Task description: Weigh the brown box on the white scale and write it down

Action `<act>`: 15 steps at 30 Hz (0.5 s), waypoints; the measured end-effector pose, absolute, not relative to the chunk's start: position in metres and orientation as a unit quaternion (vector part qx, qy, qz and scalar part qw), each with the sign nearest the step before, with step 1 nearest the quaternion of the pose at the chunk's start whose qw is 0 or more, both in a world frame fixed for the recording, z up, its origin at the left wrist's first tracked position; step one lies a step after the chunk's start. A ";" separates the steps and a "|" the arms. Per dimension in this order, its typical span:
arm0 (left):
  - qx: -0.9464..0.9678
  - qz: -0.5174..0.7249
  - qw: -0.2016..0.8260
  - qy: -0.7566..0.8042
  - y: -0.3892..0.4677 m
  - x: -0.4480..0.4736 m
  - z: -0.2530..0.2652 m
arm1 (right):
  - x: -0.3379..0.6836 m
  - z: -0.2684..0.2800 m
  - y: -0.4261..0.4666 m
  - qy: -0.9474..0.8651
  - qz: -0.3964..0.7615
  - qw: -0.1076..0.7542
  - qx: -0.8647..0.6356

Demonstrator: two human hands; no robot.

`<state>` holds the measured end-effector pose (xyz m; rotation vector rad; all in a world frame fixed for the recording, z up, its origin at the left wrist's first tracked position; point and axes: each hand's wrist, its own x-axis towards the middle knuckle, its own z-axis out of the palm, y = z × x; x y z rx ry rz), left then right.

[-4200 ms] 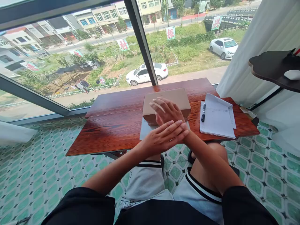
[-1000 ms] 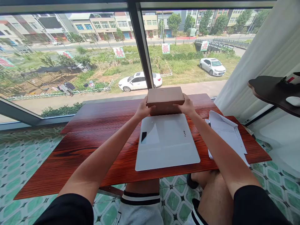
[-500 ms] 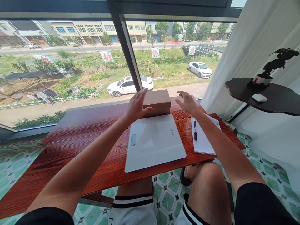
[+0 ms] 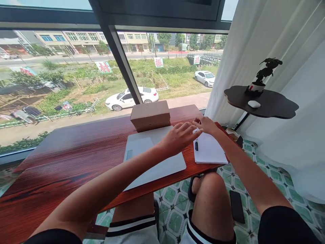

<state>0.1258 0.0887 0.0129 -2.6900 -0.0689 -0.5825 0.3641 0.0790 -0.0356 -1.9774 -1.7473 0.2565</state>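
My left hand (image 4: 180, 136) reaches over the right edge of a flat white glass scale (image 4: 152, 171), fingers stretched out, holding nothing. Its fingertips cover the middle of a black pen (image 4: 196, 146) that lies on a stack of white paper (image 4: 210, 150). Above the paper's far edge is my right hand (image 4: 206, 125), its fingers bent and drawn together close to the pen's far end. Whatever may be between those fingers is hidden. Behind the scale stands a closed brown cardboard box (image 4: 152, 118), which neither hand touches.
The red-brown wooden table (image 4: 76, 159) runs along a window. To the right, a dark scalloped side table (image 4: 274, 101) bears a potted plant (image 4: 256, 86) and a white mouse-shaped object (image 4: 254, 104). A black phone-like slab (image 4: 237, 206) is beside my knee.
Both hands have left the space around the cardboard box. The left moved right and down across the scale, the right came down to the paper and pen. The view turned slightly right.
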 end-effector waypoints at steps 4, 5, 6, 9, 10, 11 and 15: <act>-0.956 -0.195 0.216 0.044 0.054 0.142 -0.010 | 0.366 -0.059 0.065 -0.636 0.069 0.207 -0.740; -0.955 -0.194 0.217 0.055 0.046 0.146 -0.017 | 0.367 -0.065 0.063 -0.636 0.065 0.199 -0.742; -0.954 -0.196 0.215 0.068 0.038 0.149 -0.024 | 0.367 -0.071 0.061 -0.635 0.060 0.194 -0.745; -0.956 -0.192 0.208 0.083 0.020 0.158 -0.050 | 0.368 -0.088 0.059 -0.630 0.044 0.187 -0.753; -0.956 -0.186 0.211 0.086 0.015 0.159 -0.058 | 0.368 -0.092 0.058 -0.629 0.042 0.187 -0.754; -0.955 -0.183 0.215 0.089 0.010 0.161 -0.066 | 0.367 -0.096 0.057 -0.629 0.040 0.187 -0.754; -0.947 -0.207 0.226 0.096 -0.001 0.164 -0.088 | 0.365 -0.108 0.052 -0.634 0.043 0.173 -0.752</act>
